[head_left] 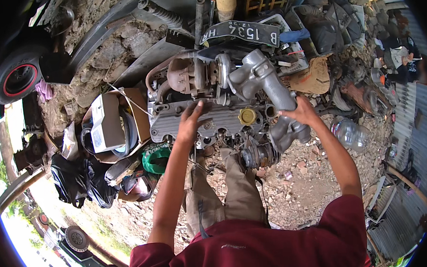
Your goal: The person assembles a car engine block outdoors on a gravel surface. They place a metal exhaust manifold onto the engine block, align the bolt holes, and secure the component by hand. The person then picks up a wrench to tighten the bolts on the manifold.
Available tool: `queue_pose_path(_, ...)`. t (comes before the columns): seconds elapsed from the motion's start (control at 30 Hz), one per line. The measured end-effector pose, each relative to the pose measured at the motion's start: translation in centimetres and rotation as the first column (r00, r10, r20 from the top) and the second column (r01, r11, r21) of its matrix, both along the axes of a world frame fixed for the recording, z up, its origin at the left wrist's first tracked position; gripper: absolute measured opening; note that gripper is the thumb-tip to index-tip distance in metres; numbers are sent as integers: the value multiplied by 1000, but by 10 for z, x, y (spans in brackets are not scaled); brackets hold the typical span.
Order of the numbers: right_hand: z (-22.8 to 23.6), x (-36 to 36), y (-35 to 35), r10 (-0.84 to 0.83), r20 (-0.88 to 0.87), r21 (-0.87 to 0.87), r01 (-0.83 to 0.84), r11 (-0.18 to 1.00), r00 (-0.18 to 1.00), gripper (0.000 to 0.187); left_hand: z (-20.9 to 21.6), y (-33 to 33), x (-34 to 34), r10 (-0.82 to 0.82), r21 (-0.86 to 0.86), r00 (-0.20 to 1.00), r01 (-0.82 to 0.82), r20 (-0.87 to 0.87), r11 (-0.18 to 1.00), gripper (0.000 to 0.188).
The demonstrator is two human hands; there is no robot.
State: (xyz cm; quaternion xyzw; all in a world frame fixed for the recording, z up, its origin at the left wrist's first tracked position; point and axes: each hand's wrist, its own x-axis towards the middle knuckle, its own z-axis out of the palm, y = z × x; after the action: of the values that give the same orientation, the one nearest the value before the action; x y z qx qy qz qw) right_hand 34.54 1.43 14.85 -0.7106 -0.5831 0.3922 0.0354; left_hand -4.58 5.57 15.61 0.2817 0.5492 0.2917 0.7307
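Note:
An engine with a grey ribbed valve cover (222, 119) stands in front of my legs. A yellow oil filler cap (247, 116) sits on the cover's right part. My left hand (191, 119) rests on the left part of the cover, its fingers apart and holding nothing. My right hand (302, 111) is closed around the lower end of a silver cast metal pipe (264, 79), at the engine's right end. Behind the cover is a rusty turbocharger (183, 76). Below my right hand is another grey cast part (288, 133); whether it joins the pipe I cannot tell.
An open cardboard box (136, 109), black plastic bags (82, 178) and a green bag (156, 160) lie at the left. A number plate (240, 32) and crates of parts (326, 24) lie behind the engine. A clear plastic bottle (350, 134) lies on stony ground at the right.

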Motion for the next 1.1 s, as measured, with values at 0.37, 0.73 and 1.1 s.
queue_pose_path(0.37, -122, 78, 115, 168, 261, 57, -189, 980, 951, 88, -127, 30, -66, 158, 409, 538, 388, -828, 826, 31)
queue_pose_path(0.73, -199, 29, 209, 357, 267, -36, -361, 932, 895, 79, -247, 90, -100, -266, -89, -5, 948, -964, 306, 24)
queue_pose_path(1.1, -229, -19, 224, 403, 297, 141, -457, 878, 866, 80, -281, 145, -80, -368, -113, -13, 961, -930, 253, 23)
